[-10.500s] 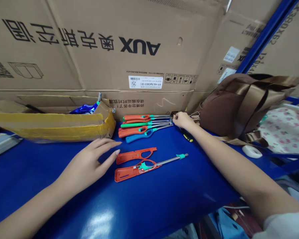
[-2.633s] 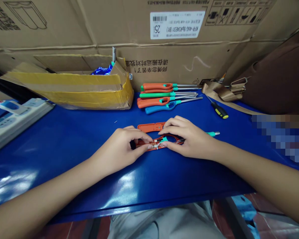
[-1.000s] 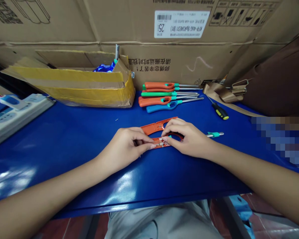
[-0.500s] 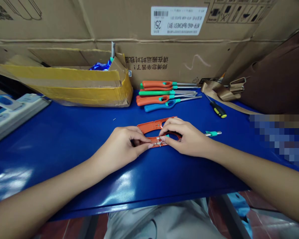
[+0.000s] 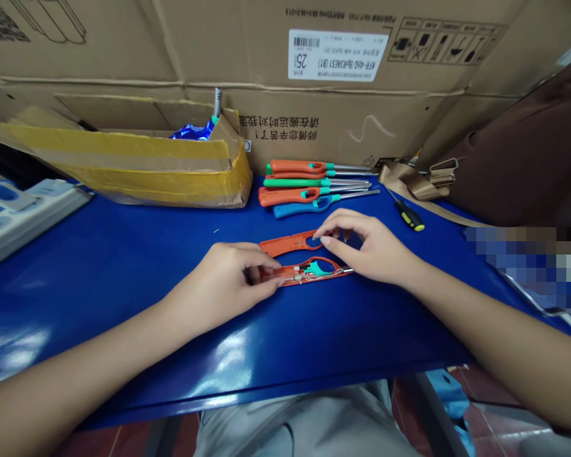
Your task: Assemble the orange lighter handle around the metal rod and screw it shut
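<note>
In the head view, my left hand (image 5: 233,270) is closed on the left end of an open orange lighter handle half (image 5: 290,282) lying on the blue table. Inside that half sit a turquoise trigger (image 5: 320,268), thin wires and small fittings, with a metal tube at its right end. My left fingers hide its left part. Just behind lies the matching orange shell half (image 5: 285,243), hollow side up. My right hand (image 5: 368,247) has thumb and fingertips pinched at this shell's right end, covering it.
Several finished-looking lighters (image 5: 295,197) lie stacked behind my hands. A taped cardboard box (image 5: 171,178) stands at back left, a power strip (image 5: 33,212) at far left. A screwdriver (image 5: 409,216) and brown strap (image 5: 404,181) are at back right. A large carton (image 5: 219,51) closes off the back.
My right hand has left the inner parts of the near handle half and moved up to the rear shell's right end, uncovering the turquoise trigger. My left hand stays on the near half.
</note>
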The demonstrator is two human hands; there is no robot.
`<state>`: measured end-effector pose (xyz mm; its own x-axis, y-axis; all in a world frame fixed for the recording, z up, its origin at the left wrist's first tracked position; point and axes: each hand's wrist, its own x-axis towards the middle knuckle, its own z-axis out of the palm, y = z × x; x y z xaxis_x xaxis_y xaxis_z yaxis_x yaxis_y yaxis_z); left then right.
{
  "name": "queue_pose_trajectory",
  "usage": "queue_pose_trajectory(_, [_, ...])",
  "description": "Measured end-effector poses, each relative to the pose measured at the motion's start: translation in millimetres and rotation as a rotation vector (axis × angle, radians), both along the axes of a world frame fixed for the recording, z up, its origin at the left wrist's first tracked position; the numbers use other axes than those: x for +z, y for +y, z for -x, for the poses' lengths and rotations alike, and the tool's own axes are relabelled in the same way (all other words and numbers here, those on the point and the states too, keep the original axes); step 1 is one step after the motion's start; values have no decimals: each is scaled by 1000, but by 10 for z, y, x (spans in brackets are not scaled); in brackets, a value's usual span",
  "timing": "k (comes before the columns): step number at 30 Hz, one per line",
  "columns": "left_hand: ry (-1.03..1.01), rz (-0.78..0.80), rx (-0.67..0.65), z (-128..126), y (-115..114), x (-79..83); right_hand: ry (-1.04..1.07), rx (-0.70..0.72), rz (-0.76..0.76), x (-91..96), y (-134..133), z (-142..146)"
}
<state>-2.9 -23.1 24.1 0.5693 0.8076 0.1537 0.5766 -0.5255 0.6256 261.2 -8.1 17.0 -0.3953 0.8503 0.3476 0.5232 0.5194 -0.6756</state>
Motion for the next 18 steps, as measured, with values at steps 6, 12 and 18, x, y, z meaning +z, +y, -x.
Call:
queue_pose_trajectory(6, [42,-251,-173,12,-9,-6,-269,299,157,185,37,-196])
queue_pose_trajectory(12, [162,-331,-321,-55,-22,-164,-325,367,220,197,4,-204])
queue_pose_trajectory(18, [69,-407,-256,-4,83,-168,-258,252,-32,167,124,-307])
